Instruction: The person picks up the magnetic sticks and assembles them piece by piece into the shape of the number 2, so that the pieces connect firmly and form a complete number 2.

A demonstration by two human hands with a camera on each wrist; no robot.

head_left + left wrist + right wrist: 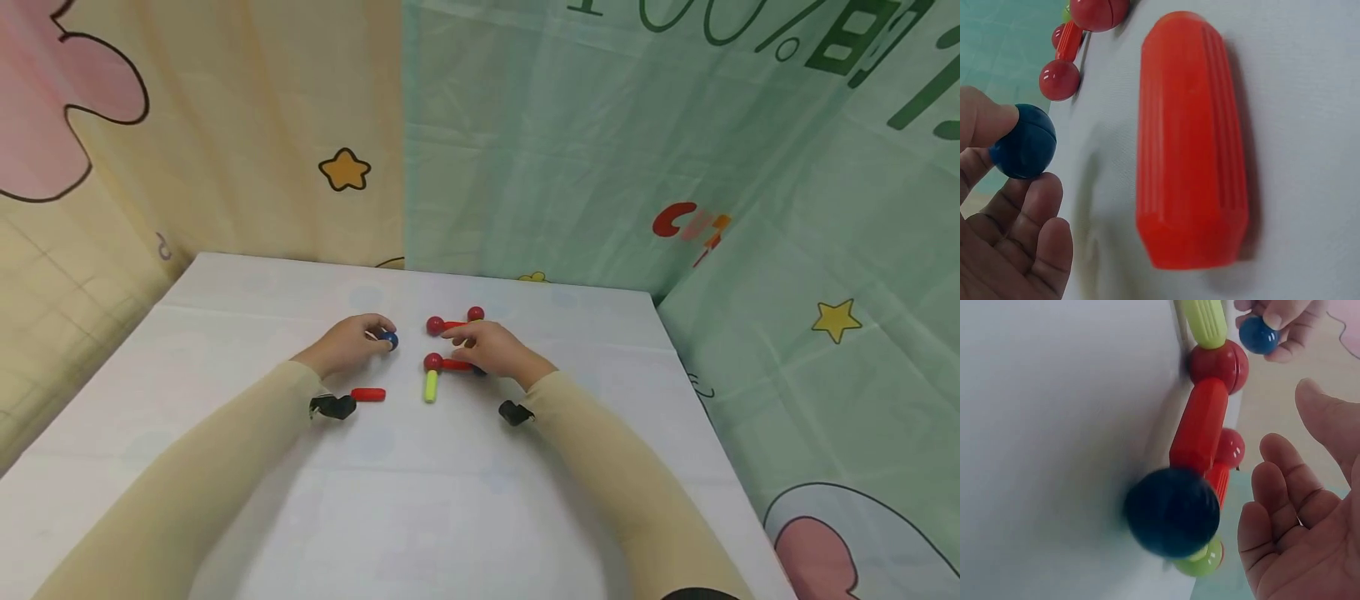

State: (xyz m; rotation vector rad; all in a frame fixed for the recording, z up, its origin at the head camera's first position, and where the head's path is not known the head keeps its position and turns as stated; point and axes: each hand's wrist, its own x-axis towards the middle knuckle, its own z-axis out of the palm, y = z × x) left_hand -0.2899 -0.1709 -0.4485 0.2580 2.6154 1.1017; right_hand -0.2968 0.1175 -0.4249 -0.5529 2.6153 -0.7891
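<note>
My left hand (347, 345) pinches a blue ball (1025, 142) between thumb and fingers, just above the table. Nearer to me, under the left wrist, lies a loose red ribbed rod (1191, 150). My right hand (493, 348) hovers over a joined set of balls and rods, its fingers loosely bent around nothing. In that set a yellow-green rod (431, 387) meets a red ball (432, 362), and a red rod (1199, 422) runs on to another blue ball (1172, 512). Behind stand two more red balls, one (435, 326) joined to a red rod (453, 324), and a green ball (1200, 564).
A white cloth covers the table (420, 508). Printed curtains, a yellow one (262, 125) on the left and a green one (540, 158) on the right, hang behind its far edge. Black wrist cameras (333, 407) sit at both cuffs.
</note>
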